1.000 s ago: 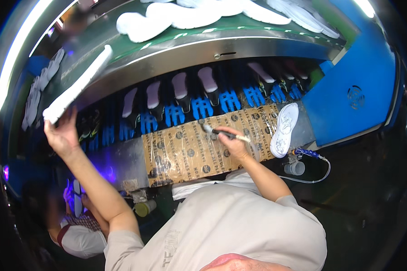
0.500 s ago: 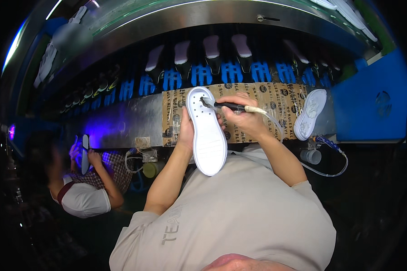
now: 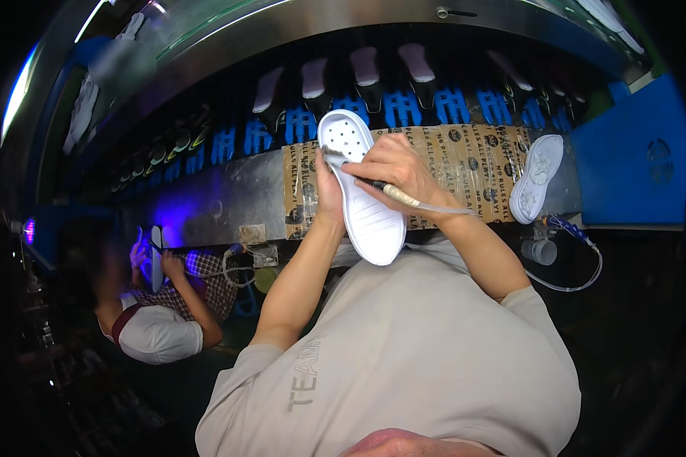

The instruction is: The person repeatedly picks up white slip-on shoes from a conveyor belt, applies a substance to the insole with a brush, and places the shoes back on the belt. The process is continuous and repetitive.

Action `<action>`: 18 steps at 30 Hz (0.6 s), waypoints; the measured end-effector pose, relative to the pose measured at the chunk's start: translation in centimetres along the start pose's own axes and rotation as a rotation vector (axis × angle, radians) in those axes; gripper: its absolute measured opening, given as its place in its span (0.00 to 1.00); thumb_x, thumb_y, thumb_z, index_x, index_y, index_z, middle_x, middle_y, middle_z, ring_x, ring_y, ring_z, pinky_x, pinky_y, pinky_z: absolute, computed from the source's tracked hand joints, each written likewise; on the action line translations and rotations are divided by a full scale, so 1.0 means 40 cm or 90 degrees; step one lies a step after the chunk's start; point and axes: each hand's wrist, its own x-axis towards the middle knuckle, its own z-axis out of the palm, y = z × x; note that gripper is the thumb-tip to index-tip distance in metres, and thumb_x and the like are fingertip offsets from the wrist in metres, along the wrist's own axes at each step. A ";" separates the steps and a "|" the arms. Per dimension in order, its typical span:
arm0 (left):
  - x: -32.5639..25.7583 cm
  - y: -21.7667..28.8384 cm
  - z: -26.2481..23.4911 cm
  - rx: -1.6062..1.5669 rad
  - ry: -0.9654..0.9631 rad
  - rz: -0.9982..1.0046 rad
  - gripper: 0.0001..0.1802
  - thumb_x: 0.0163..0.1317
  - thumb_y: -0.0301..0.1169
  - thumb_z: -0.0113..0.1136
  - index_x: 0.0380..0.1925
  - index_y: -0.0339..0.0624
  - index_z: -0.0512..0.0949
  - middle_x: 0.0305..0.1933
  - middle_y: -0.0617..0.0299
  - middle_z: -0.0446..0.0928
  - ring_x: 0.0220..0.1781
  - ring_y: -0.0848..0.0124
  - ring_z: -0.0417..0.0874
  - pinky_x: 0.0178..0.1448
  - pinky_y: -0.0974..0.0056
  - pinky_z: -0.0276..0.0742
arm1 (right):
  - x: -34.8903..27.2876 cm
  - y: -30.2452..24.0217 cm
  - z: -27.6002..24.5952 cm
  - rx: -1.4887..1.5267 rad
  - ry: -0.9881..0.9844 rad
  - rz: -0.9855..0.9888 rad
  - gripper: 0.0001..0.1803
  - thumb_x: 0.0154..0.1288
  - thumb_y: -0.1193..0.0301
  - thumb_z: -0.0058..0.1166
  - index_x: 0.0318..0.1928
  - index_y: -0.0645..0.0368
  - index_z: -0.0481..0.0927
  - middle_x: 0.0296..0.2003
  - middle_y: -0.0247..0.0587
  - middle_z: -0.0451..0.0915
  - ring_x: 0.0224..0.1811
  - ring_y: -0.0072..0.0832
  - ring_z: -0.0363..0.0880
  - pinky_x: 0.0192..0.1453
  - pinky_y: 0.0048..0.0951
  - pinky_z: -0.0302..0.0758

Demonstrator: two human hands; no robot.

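Observation:
A white shoe sole (image 3: 375, 232) is tilted up before me, its holed end away from me and its ribbed end near my shirt. Along its left edge my left hand (image 3: 328, 190) grips it, fingers partly hidden behind it. My right hand (image 3: 396, 169) is closed around a black-handled brush (image 3: 375, 183) with a pale wrapped end and a clear hose. The brush's tip meets the sole's inner face near the left rim, just below the holes; the bristles are partly covered by my fingers. A second white sole (image 3: 537, 179) lies to the right on the bench.
Printed cardboard (image 3: 465, 164) covers part of the metal bench (image 3: 244, 190). Behind it stand blue clamps (image 3: 400, 109) and several shoe forms (image 3: 417, 62). A blue panel (image 3: 625, 167) bounds the right. A clear cup (image 3: 541, 251) hangs below the edge. A co-worker (image 3: 160, 331) works at left.
The brush has moved from among the holes to the sole's left rim, lower down. My right hand has come further over the sole. The whole view has shifted slightly.

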 end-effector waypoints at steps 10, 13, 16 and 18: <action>0.035 0.070 0.043 -0.119 -0.108 0.006 0.45 0.74 0.71 0.23 0.63 0.46 0.73 0.47 0.48 0.81 0.46 0.55 0.85 0.51 0.50 0.88 | 0.004 -0.065 -0.039 0.190 -0.089 0.037 0.16 0.59 0.69 0.74 0.49 0.48 0.92 0.33 0.35 0.86 0.45 0.30 0.81 0.67 0.39 0.68; 0.036 0.090 0.056 -0.078 -0.137 0.039 0.45 0.75 0.70 0.24 0.65 0.44 0.71 0.47 0.49 0.79 0.46 0.57 0.83 0.53 0.49 0.85 | 0.011 -0.068 -0.034 -0.041 -0.004 0.045 0.15 0.59 0.69 0.74 0.48 0.49 0.92 0.33 0.32 0.86 0.42 0.29 0.79 0.60 0.38 0.70; 0.048 0.118 0.059 -0.109 -0.107 0.050 0.47 0.73 0.72 0.24 0.64 0.43 0.71 0.48 0.49 0.78 0.46 0.57 0.82 0.53 0.50 0.84 | 0.015 -0.106 -0.039 0.115 -0.129 -0.094 0.18 0.56 0.72 0.74 0.49 0.52 0.91 0.34 0.31 0.86 0.40 0.30 0.78 0.50 0.35 0.69; 0.056 0.149 0.069 -0.098 -0.144 0.067 0.48 0.72 0.73 0.25 0.64 0.42 0.71 0.47 0.49 0.78 0.46 0.57 0.82 0.53 0.50 0.84 | 0.019 -0.107 -0.054 0.139 -0.087 -0.028 0.18 0.56 0.72 0.75 0.49 0.51 0.91 0.33 0.31 0.85 0.40 0.30 0.78 0.51 0.35 0.69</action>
